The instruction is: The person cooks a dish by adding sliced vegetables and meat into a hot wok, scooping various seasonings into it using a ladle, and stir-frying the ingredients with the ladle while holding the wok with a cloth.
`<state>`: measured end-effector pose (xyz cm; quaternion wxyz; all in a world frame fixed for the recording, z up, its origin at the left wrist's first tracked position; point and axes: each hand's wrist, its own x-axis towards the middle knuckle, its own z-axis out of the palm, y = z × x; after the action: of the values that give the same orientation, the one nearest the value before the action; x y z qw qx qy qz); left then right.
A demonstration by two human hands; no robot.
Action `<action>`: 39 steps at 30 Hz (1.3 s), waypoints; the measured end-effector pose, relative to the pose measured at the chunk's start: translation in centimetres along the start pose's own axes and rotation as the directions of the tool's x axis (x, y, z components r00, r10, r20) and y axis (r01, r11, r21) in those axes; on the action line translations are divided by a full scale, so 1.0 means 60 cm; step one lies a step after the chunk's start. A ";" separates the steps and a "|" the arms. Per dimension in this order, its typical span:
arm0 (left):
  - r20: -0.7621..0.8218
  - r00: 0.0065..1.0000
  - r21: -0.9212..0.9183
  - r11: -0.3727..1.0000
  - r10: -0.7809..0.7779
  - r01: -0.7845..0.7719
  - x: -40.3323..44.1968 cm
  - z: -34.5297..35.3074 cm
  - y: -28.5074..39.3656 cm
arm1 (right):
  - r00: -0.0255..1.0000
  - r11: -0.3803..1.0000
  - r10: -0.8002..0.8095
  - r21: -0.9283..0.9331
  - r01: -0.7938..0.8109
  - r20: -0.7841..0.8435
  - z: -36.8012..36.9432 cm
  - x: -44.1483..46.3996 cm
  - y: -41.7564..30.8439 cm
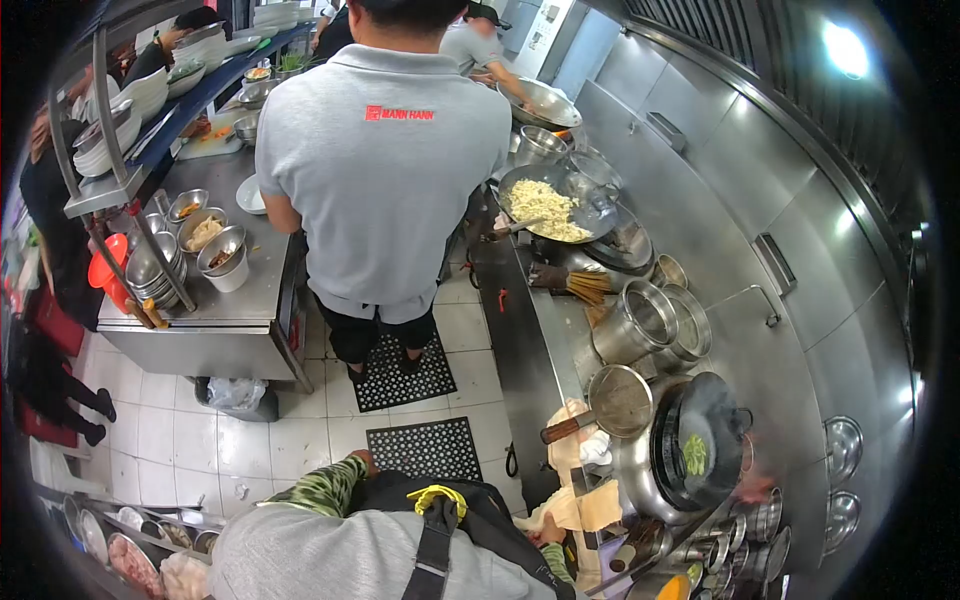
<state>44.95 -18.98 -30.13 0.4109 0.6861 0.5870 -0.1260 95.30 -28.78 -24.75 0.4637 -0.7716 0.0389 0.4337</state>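
Observation:
At the lower middle, my left hand (364, 462) shows just beyond the camouflage sleeve, near my dark apron; its fingers are too hidden to make out. My right hand (549, 532) is at the stove's edge beside a pale cloth (560, 508), and its fingers cannot be told clearly from the cloth. To the right of it, a dark wok (722, 440) holds some green vegetables (695, 454). A round strainer (620, 400) with a wooden handle lies between the wok and the metal pots (635, 322).
A co-worker in a grey shirt (385, 170) stands ahead, back turned, between a steel counter (225, 310) with bowls and the stove. A farther wok of yellow food (545, 208) is on the stove. Rubber mats (425, 450) lie on the tiled floor. Another person works beyond.

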 end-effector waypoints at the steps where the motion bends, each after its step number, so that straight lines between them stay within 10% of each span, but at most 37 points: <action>1: 0.000 1.000 0.010 1.000 -0.007 0.007 0.013 0.010 -0.008 | 1.000 1.000 -0.001 -0.010 0.001 -0.007 0.002 -0.002 -0.001; 29: 0.238 0.971 0.375 0.921 0.018 -0.109 0.067 0.037 -0.025 | 0.998 0.998 -0.063 0.017 0.062 0.031 0.001 -0.022 -0.005; 39: 0.130 0.991 0.235 0.970 0.036 -0.066 0.075 0.054 -0.037 | 0.997 0.997 -0.077 0.014 0.077 0.006 -0.009 0.007 0.013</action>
<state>45.18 -18.18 -36.04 0.3643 0.7363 0.5227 -0.2278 95.56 -29.50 -25.50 0.4856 -0.7679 0.0108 0.4177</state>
